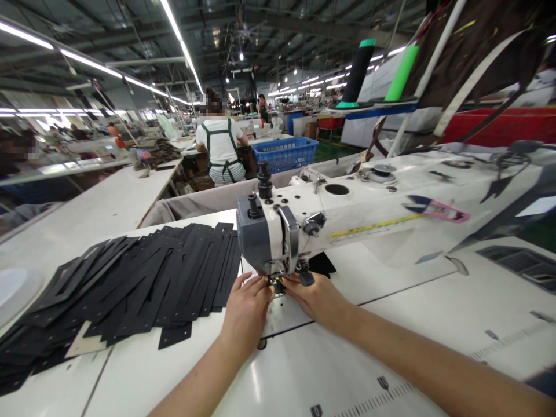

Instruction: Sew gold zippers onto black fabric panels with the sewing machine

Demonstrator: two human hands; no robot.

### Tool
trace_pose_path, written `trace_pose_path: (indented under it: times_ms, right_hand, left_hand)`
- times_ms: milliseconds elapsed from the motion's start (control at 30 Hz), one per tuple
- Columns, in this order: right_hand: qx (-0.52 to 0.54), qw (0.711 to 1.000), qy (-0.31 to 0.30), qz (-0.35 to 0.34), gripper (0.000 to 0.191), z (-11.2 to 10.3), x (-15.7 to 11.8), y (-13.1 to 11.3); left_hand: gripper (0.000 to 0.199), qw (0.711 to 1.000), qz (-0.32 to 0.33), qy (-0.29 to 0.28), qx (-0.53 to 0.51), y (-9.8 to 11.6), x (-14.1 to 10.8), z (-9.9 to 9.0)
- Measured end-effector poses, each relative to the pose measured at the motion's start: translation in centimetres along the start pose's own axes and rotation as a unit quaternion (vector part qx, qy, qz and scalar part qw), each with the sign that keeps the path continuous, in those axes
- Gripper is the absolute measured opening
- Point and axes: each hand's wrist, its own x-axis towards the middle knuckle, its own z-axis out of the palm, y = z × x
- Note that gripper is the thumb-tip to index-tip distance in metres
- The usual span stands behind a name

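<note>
A white and grey industrial sewing machine [256, 237] stands in front of me, its head above the needle area. My left hand [247, 304] is just left of the presser foot, fingers bent and drawn together. From the other side, my right hand [319, 298] reaches in beneath the machine head with its fingers closed towards the same spot. A small dark patch shows between my fingertips, but I cannot make out what they hold. Behind my right hand, part of a flat black piece [322, 264] sticks out. Many flat black pieces with slots [174, 278] lie overlapping to the left.
Pink-handled snips [447, 211] rest on the machine arm. Black thread [359, 72] and green thread [402, 72] cones stand above it. A white round object [17, 295] sits at the left edge. Beyond are a blue basket [284, 152] and a person in an apron [220, 145].
</note>
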Motion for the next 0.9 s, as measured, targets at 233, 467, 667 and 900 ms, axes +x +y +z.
trace_pose_path:
  times_ms: [233,467,667,900]
  right_hand:
    - [0.006,1.000,-0.007,-0.007,0.026,0.3,0.1,0.2]
    - [-0.015,0.999,-0.019,-0.021,0.021,-0.5,-0.2,1.0]
    - [-0.203,0.976,-0.040,0.072,0.013,-4.0,-2.0,1.2]
    - [0.060,0.985,-0.070,0.143,0.022,-4.9,-8.3,-6.4]
  left_hand:
    - [0.019,1.000,0.007,-0.002,-0.002,0.1,0.3,-0.4]
    - [0.017,1.000,0.009,0.006,0.023,-0.4,0.0,-0.3]
    - [0.014,1.000,0.001,-0.011,0.016,3.0,-0.3,-2.2]
    - [0.029,0.987,0.088,-0.108,-0.086,7.3,-1.1,-1.1]
